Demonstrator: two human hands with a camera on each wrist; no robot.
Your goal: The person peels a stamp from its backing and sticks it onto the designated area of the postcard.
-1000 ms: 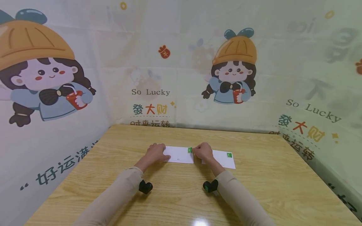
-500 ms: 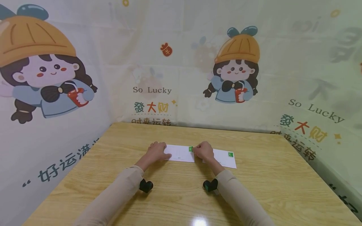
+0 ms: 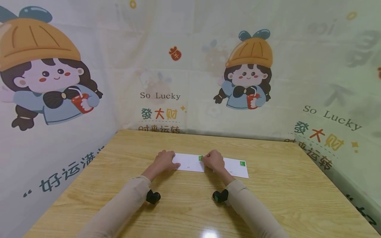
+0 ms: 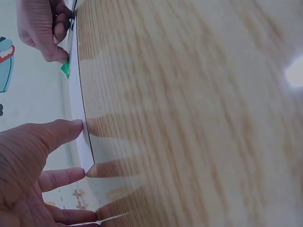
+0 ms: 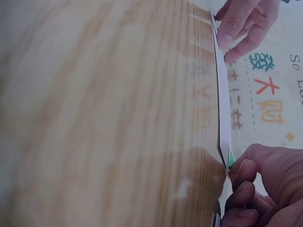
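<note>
A white envelope [image 3: 188, 162] lies on the table under my left hand [image 3: 164, 160]. The thumb and straight, spread fingers of this hand press its left end, as the left wrist view shows. My right hand [image 3: 214, 160] pinches the edge of a green stamp [image 3: 200, 158] at the envelope's upper right corner. In the left wrist view the stamp [image 4: 65, 69] stands partly raised and tilted from the paper. A second envelope [image 3: 235, 168] lies to the right, partly hidden by the right hand, with another green stamp [image 3: 242, 163] flat in its upper right corner.
Both envelopes rest on a wooden table [image 3: 184, 211]. A cloth backdrop [image 3: 193, 82] with printed cartoon figures hangs behind and at the sides. Black wrist devices [image 3: 153, 197] sit by both beige sleeves.
My right fingers have shifted slightly left over the stamp, covering more of it. The left hand stays on the envelope. The head view has moved a little.
</note>
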